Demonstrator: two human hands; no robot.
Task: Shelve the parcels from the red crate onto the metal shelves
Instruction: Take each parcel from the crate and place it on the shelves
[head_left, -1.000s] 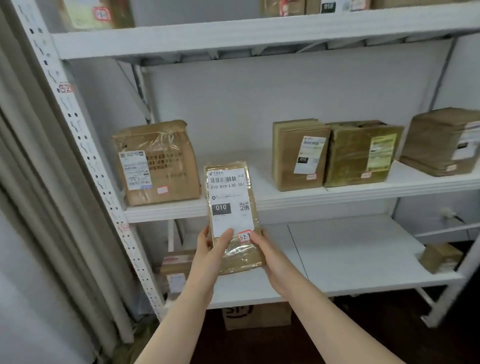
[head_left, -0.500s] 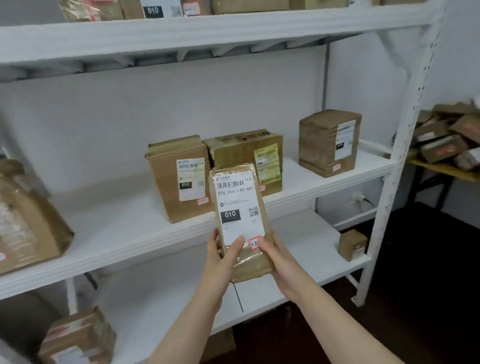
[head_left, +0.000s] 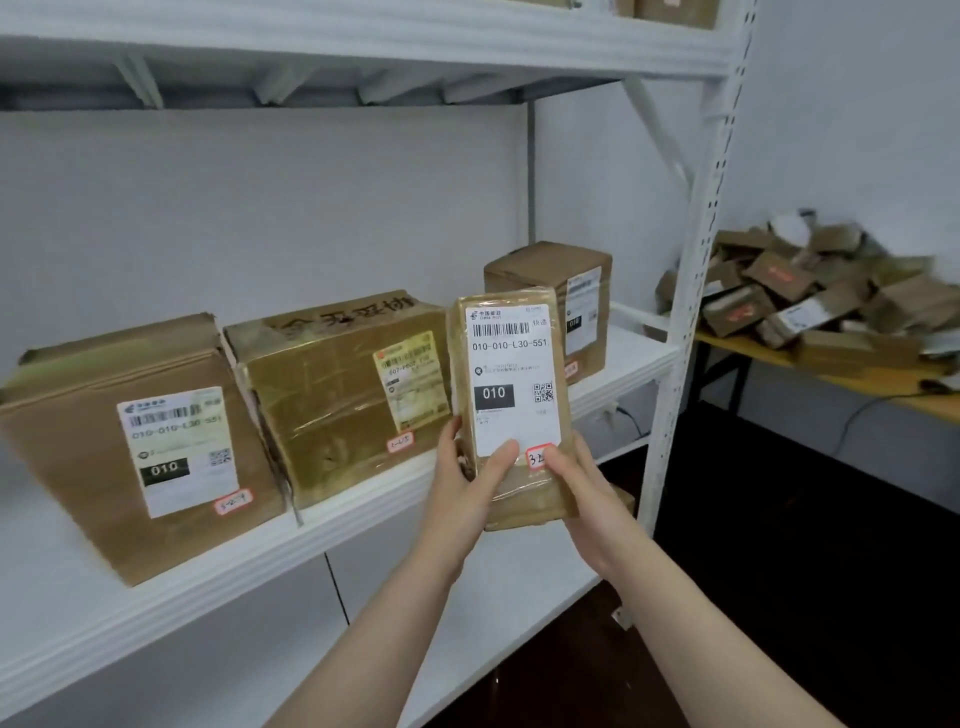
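White metal shelves (head_left: 208, 582) fill the left and centre of the frame. On the middle board there's a big brown box (head_left: 130, 441) at the left, a tape-wrapped box (head_left: 322, 395) touching it, and a smaller box (head_left: 582, 291) further right. Over at the right edge, a table (head_left: 852, 384) carries a heap of parcels (head_left: 810, 296).

And centre frame, here's the parcel (head_left: 511, 384), held upright in front of the middle board, between the taped box and the smaller one. It's slim, brown and glossy with clear tape. Its white label shows a barcode, 010-010-L30-551, a black 010 block and a QR code.

Both hands grip its lower half: left hand (head_left: 462, 493) curled round the left edge with the thumb on the label, right hand (head_left: 582, 493) round the right edge. The right thumb sits by a small red-bordered sticker (head_left: 540, 457).
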